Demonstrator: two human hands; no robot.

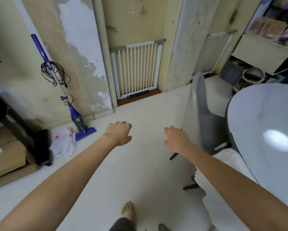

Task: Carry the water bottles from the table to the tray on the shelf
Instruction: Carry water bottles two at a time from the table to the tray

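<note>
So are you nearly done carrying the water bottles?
Can't say how many are done: no bottles, tray or shelf show in this view. Nothing is in hand: the left hand and right hand both hang loosely curled over the floor, holding nothing. The visible part of the grey table on the right shows no bottles, so this may be a walk between trips.

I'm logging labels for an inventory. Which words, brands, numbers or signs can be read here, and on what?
None can be read.
Vacuum: a small yellowish label on its body, too blurred.
Plastic bag: red marks, not legible.
Cardboard box: no print shows.
</note>
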